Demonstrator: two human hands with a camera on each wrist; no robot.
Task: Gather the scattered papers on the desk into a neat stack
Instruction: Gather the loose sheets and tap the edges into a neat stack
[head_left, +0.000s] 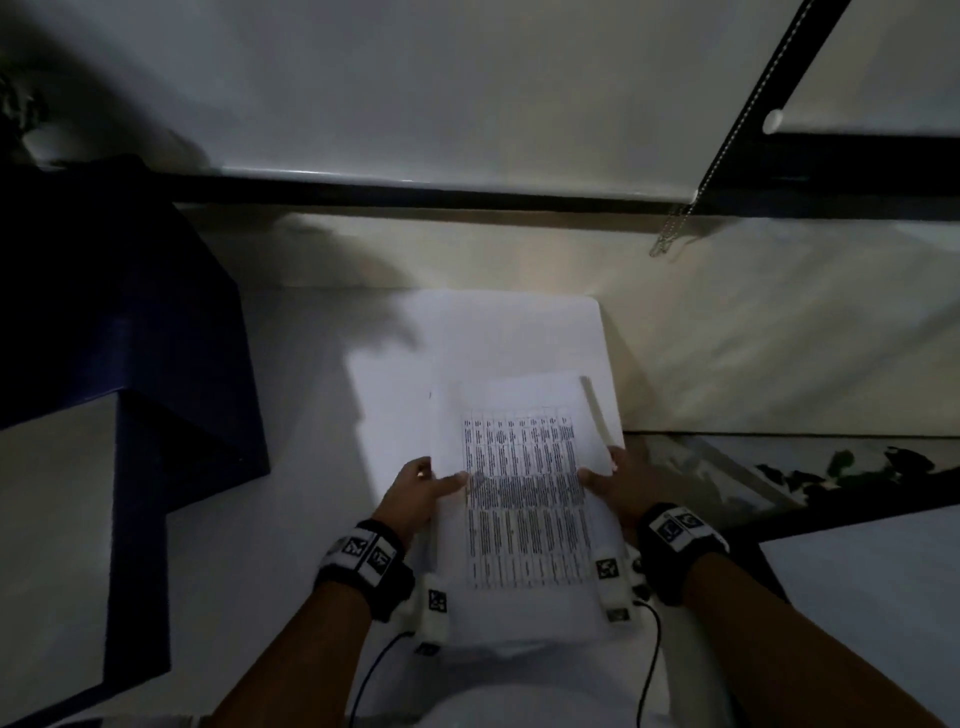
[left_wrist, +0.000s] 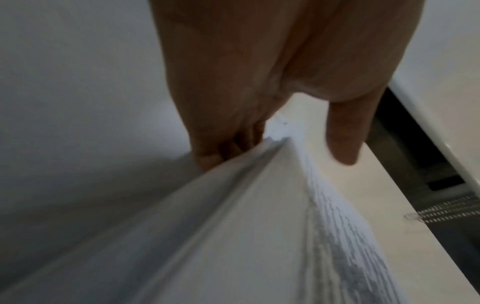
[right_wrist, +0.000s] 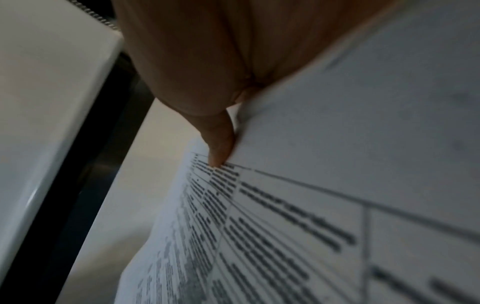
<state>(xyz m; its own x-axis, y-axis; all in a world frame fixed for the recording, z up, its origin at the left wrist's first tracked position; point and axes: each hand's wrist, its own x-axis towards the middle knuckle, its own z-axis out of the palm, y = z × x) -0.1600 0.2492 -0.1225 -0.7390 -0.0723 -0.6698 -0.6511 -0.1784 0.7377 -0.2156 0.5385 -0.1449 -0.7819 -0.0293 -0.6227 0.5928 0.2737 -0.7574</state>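
Note:
A stack of white papers (head_left: 524, 493), its top sheet printed with a dense table, is held above the white desk (head_left: 291, 519) in front of me. My left hand (head_left: 426, 486) grips the stack's left edge, thumb on top and fingers underneath. My right hand (head_left: 608, 480) grips the right edge the same way. In the left wrist view the fingers (left_wrist: 223, 152) sit under the layered sheet edges of the papers (left_wrist: 246, 226), and the thumb hovers just above them. In the right wrist view the thumb (right_wrist: 221, 144) presses on the printed sheet (right_wrist: 311, 205).
A dark blue box (head_left: 119, 332) stands on the desk to the left. A window sill and blind cord (head_left: 675, 228) run along the back. Right of the desk a gap shows dark floor and plants (head_left: 841, 467).

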